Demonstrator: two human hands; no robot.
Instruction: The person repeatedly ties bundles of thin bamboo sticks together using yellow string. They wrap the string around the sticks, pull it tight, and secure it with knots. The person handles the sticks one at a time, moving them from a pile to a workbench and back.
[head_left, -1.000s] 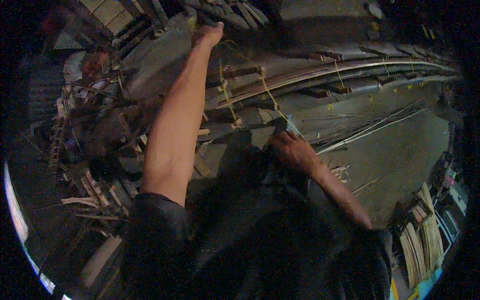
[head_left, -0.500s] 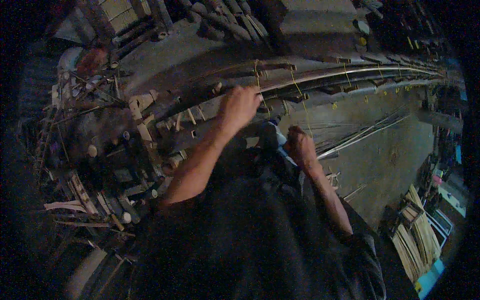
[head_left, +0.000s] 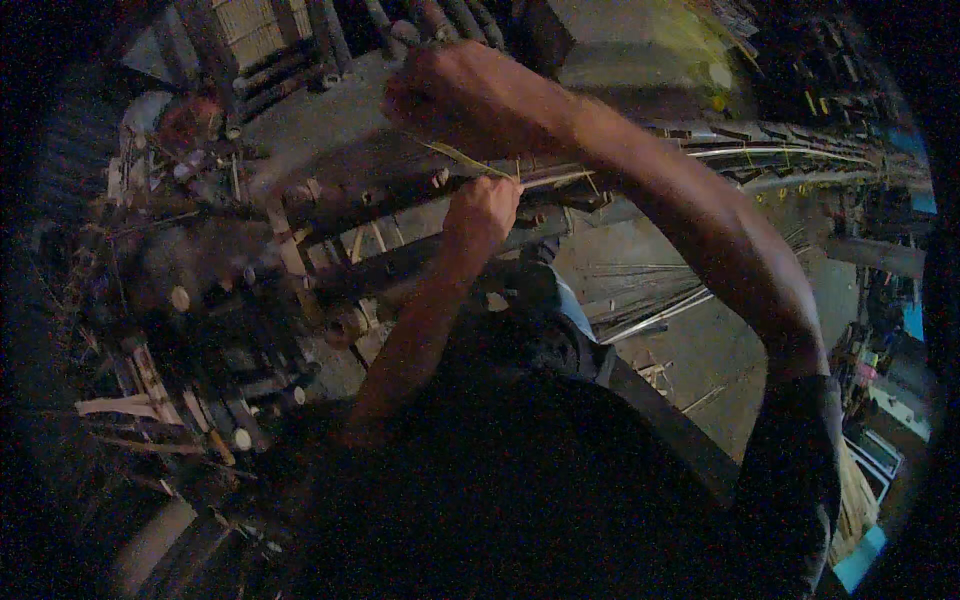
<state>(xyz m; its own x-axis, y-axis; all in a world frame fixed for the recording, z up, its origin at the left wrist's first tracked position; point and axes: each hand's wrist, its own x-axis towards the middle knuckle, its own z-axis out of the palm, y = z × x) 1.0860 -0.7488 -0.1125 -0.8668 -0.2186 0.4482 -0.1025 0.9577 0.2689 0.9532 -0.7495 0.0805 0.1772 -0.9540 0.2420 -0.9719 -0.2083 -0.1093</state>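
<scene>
My left hand (head_left: 482, 215) is closed at the left end of a long shiny strip (head_left: 740, 152), which runs off to the right along a dark beam. Raised beyond it to the upper left is my right hand (head_left: 450, 95), a closed fist, somewhat blurred. A thin yellow cord (head_left: 455, 155) stretches from beneath the right fist toward the left fingertips. The right forearm crosses over the strip and hides part of it. Further along, several yellow ties hang about the strip and the beam.
Wooden pieces and pipe-like ends (head_left: 180, 298) crowd the left side. Thin rods (head_left: 660, 318) lie on the floor at right of my body. A large box-like block (head_left: 620, 50) stands at the back. Pale slats (head_left: 855, 500) and a blue item (head_left: 862, 560) are at lower right.
My right hand has swept from near my body up and left across the strip, and the yellow cord now slants between the hands. The left hand has stayed almost in place.
</scene>
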